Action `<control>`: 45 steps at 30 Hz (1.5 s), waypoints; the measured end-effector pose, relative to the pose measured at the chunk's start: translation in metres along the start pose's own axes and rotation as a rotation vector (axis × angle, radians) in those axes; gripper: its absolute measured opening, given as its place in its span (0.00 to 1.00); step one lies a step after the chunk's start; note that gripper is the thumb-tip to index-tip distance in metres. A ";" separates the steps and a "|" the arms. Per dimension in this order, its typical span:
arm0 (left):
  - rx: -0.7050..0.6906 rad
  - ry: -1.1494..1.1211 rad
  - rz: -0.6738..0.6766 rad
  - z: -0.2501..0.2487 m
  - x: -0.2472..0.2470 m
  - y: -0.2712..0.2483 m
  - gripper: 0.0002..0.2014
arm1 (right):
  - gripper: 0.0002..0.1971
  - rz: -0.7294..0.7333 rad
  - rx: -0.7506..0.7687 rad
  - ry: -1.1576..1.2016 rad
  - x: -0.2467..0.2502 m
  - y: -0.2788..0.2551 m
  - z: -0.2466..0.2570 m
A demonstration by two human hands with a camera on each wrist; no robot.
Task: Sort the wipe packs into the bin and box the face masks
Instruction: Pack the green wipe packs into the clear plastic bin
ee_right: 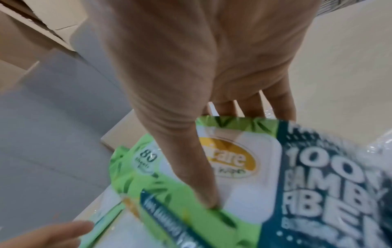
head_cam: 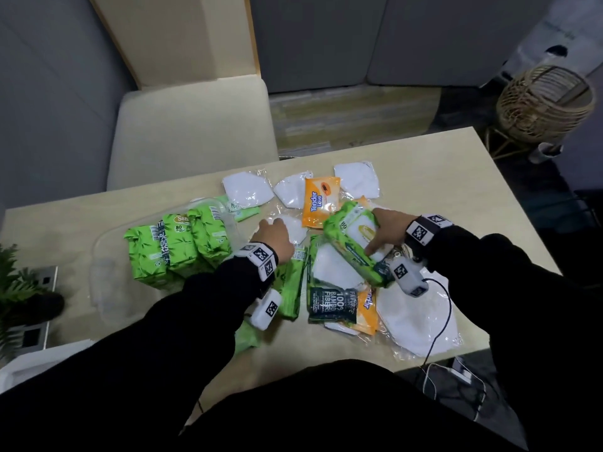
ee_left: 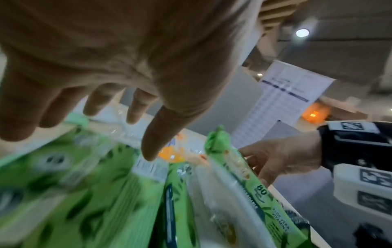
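Right hand [head_cam: 386, 230] clamped on green wipe pack [head_cam: 355, 244], long axis diagonal — clear bin [head_cam: 107, 272] far left of frame, nearer slack, empty left hand [head_cam: 274, 238].

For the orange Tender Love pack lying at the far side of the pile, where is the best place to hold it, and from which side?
Probably across its two long edges, coming from above. The orange Tender Love pack lies flat and face up, partly on the face masks, and its near end runs under a green wipe pack.

Cream chair [head_cam: 182, 125], wicker basket [head_cam: 543, 102], grey wall [head_cam: 359, 37].
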State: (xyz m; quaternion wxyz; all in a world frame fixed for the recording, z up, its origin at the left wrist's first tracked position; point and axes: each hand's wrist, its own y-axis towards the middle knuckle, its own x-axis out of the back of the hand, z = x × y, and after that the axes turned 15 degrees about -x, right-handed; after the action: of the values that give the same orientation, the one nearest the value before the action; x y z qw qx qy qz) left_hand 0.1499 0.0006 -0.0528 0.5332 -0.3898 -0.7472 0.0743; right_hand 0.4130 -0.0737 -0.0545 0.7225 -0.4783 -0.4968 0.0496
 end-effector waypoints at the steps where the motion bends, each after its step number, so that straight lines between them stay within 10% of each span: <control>1: 0.062 -0.009 0.045 0.001 -0.008 0.001 0.34 | 0.40 0.011 -0.027 -0.012 -0.001 0.003 -0.005; 8: 0.250 -0.159 0.034 0.009 -0.053 -0.006 0.69 | 0.47 -0.063 -0.028 0.110 -0.011 0.018 -0.024; 16: 0.158 -0.119 -0.111 -0.001 -0.039 -0.014 0.59 | 0.31 -0.359 0.407 0.277 -0.024 -0.007 0.036; 21: 0.001 -0.223 -0.306 -0.025 0.012 -0.034 0.57 | 0.34 0.054 0.399 0.714 -0.025 -0.038 0.083; 24: -0.122 -0.383 -0.482 -0.034 0.053 -0.052 0.55 | 0.14 0.371 0.447 1.010 -0.019 -0.061 0.105; 37: -0.232 -0.545 -0.495 0.097 0.185 -0.160 0.41 | 0.21 0.541 0.823 0.868 0.007 -0.114 0.247; 45: 0.000 -0.381 -0.884 0.182 0.178 -0.209 0.39 | 0.39 0.148 0.889 0.667 -0.049 -0.139 0.350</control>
State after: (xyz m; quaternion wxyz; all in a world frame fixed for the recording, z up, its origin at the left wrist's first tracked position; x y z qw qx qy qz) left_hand -0.1334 0.0309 0.1126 0.3670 -0.0143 -0.9258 -0.0895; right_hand 0.0648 0.0495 0.0326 0.9672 -0.1510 -0.1377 0.1506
